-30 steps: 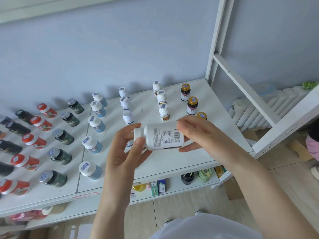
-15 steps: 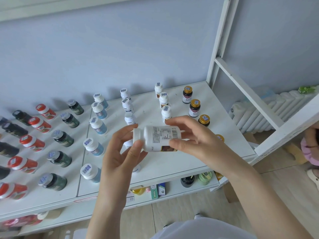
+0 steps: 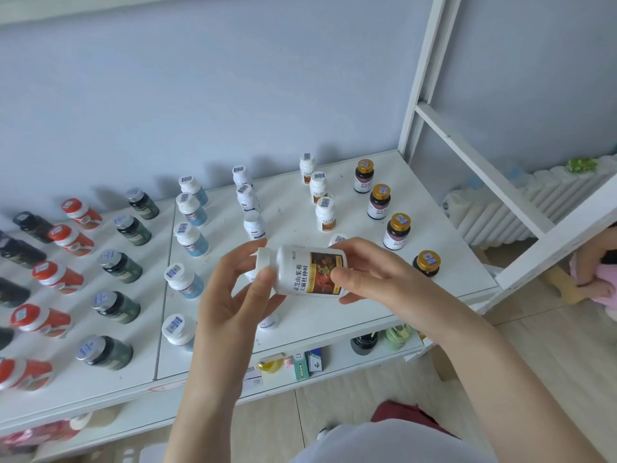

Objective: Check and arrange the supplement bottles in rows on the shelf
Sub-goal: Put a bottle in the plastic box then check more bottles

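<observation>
The white plastic bottle with a red picture label point(image 3: 300, 274) lies sideways above the white shelf point(image 3: 334, 315), the left hand point(image 3: 230, 295) pinching its cap, the right hand point(image 3: 374, 279) curled round its base. Label read, it should go upright in line with the matching white bottles point(image 3: 325, 213)

Four gold-capped bottles point(image 3: 379, 202), five green bottles point(image 3: 121, 267)

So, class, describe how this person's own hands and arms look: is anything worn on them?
Both are bare. The left hand and right hand carry no gloves, rings or watch, and no sleeve shows anywhere up to the frame's edge. The nails look short and plain.
</observation>
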